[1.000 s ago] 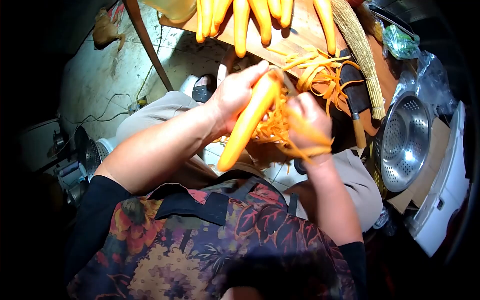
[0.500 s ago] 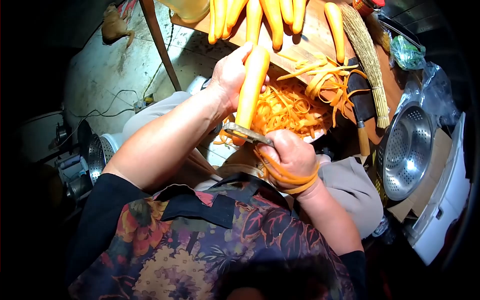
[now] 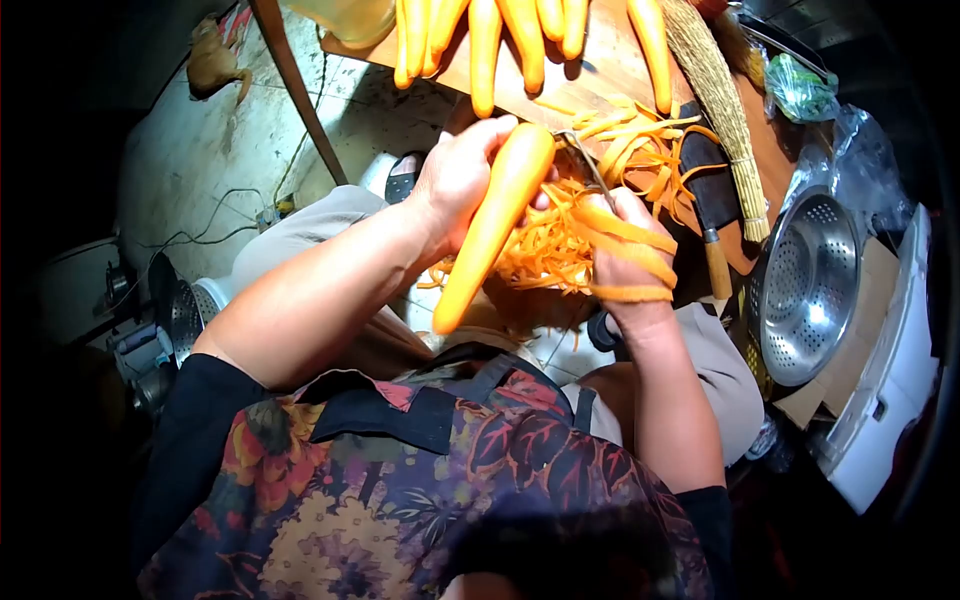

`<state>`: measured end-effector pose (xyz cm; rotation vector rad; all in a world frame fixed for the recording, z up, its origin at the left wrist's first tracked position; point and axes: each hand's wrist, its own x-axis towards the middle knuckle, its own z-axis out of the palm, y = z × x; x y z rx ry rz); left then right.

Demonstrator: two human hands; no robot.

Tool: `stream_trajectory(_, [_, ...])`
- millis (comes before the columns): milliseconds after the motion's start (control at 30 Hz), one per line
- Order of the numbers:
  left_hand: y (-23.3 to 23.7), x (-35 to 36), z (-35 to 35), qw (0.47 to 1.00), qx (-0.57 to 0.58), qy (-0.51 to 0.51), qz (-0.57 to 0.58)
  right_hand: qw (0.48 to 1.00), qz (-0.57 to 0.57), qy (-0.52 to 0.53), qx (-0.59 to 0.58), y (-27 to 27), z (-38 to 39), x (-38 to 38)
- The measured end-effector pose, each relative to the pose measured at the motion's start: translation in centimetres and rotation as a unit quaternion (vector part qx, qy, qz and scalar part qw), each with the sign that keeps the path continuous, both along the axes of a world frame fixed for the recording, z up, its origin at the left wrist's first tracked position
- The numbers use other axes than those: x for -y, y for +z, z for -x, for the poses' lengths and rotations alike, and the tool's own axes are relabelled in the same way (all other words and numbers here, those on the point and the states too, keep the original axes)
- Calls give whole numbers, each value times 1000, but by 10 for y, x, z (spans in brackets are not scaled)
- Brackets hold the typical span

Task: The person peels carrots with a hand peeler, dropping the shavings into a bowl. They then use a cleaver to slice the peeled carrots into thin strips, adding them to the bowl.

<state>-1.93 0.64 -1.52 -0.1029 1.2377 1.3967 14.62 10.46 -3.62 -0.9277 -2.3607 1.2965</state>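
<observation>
My left hand [image 3: 462, 180] is closed round a large orange carrot [image 3: 495, 230], its thick end up by my fingers and its thin end slanting down toward my lap. In my right hand [image 3: 627, 235] is a metal peeler [image 3: 588, 165], with its head just right of the carrot's thick end. Long strips of carrot peel [image 3: 625, 250] drape over the back of that hand and its wrist. Below both hands lies a heap of carrot peelings [image 3: 545, 250].
Several carrots [image 3: 483, 60] lie on the wooden table [image 3: 590, 85], beside loose peelings, a straw whisk broom [image 3: 712, 110] and a dark-bladed knife [image 3: 714, 240]. A steel colander [image 3: 810, 290] stands at right. A cat [image 3: 213, 62] lies on the floor at far left.
My right hand has moved the peeler from the carrot's thin lower end up to beside its thick end. The carrot has shifted down and tilts more. The view has moved slightly.
</observation>
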Motion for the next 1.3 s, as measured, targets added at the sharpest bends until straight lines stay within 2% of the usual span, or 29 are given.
stream_trajectory(33, [-5,0,6,1000,18,25,-5,999,-19,24,9,4,0,6])
stream_trajectory(100, [-12,-2,16,999,2,48,17,985,-96,107,-92,14,0,22])
stream_trajectory(167, [-15,-3,25,996,-19,89,19,952,-187,232,-73,17,-8,43])
stream_trajectory(200, [-9,-4,23,994,-40,99,32,970,-114,188,-100,22,-7,50])
stream_trajectory(300, [-11,-5,21,995,-12,93,17,970,-133,166,-121,19,-5,51])
stream_trajectory(333, [-10,-5,17,996,-10,90,17,967,-172,174,-75,21,-6,46])
stream_trajectory(367, [-2,-4,9,997,-12,57,49,959,-206,187,-49,23,-4,38])
stream_trajectory(400, [3,-3,1,996,-14,22,80,969,-199,145,-27,16,-2,28])
stream_trajectory(433, [-8,2,-6,999,3,4,52,976,-193,103,-4,7,0,17])
stream_trajectory(533, [4,4,-25,991,-96,-97,-13,986,-138,36,90,-17,-5,-14])
stream_trajectory(600, [13,3,-20,991,-43,-119,36,972,-211,84,59,-21,-10,-20])
stream_trajectory(633, [12,2,-14,991,-27,-116,57,962,-243,122,35,-19,-11,-20])
stream_trajectory(667, [5,0,-12,997,-20,-57,42,961,-242,127,31,-17,-9,-17])
stream_trajectory(733, [-3,0,-1,999,-19,-7,32,959,-259,111,-44,-14,-5,-5])
stream_trajectory(767, [-6,0,3,999,-15,24,24,959,-257,112,-48,-5,-4,3])
stream_trajectory(800, [-8,-1,8,998,-10,50,32,971,-203,118,-48,7,-1,13])
stream_trajectory(833, [-11,-1,12,998,-13,53,32,980,-148,124,-47,14,-2,20])
stream_trajectory(867, [-14,-2,16,997,-19,70,31,952,-222,193,-79,12,-4,25])
stream_trajectory(900, [-17,-2,20,995,-24,87,31,956,-185,204,-99,16,-6,33])
stream_trajectory(967, [-23,-4,26,995,-24,91,33,958,-157,219,-100,20,-8,48])
stream_trajectory(1000, [-24,-4,27,994,-17,108,24,969,-125,180,-115,18,-8,54])
stream_trajectory(1067, [-26,-5,25,992,-9,122,15,966,-144,188,-104,18,-9,51])
stream_trajectory(1133, [-26,-5,21,995,-2,95,35,963,-186,182,-72,14,-8,46])
stream_trajectory(1167, [-20,-6,14,995,0,92,34,978,-149,141,-47,7,-8,41])
stream_trajectory(1233, [-1,-6,-8,999,14,48,19,975,-180,123,-35,-1,-4,19])
stream_trajectory(1300, [1,2,-15,997,37,-70,13,977,-187,98,20,0,-4,-4])
